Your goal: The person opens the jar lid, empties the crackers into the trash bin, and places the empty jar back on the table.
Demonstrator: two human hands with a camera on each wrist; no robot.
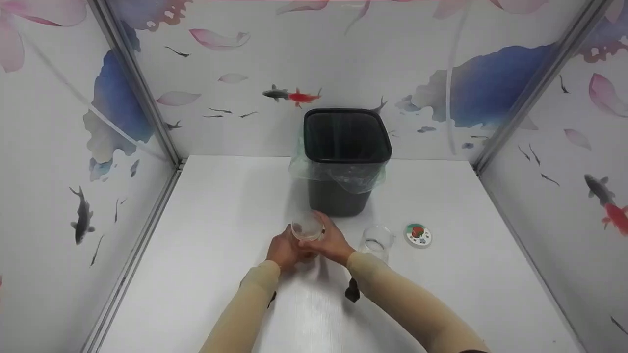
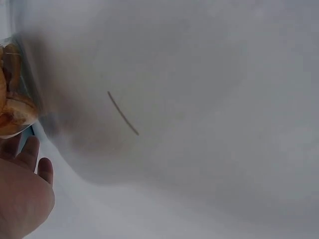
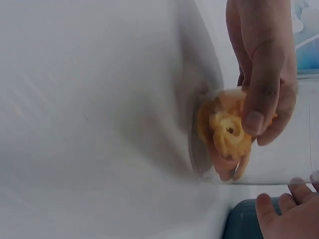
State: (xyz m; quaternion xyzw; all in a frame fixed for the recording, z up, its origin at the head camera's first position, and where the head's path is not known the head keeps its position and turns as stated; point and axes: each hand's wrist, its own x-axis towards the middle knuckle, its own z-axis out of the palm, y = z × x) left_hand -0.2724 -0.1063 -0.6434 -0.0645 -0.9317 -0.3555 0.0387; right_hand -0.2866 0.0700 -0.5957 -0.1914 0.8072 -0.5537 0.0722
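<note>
A clear jar [image 1: 307, 226] stands between both hands in front of the bin, with golden swirl-shaped cookies [image 3: 230, 142] heaped at its bottom. My left hand [image 1: 285, 249] grips the jar low down, its thumb over the wall beside the cookies in the right wrist view. Higher up, my right hand [image 1: 333, 242] holds the jar near the rim, thumb across the near side and fingers round the far side. Only part of the cookies [image 2: 15, 107] and left hand [image 2: 25, 199] show in the left wrist view.
A black bin [image 1: 338, 196] with a clear plastic liner [image 1: 353, 179] stands behind the hands. Right of my right hand is another clear container [image 1: 377, 240], and beyond it a round white lid [image 1: 418, 235] with a red picture. Printed panels [image 1: 235, 122] enclose the white table [image 1: 221, 206].
</note>
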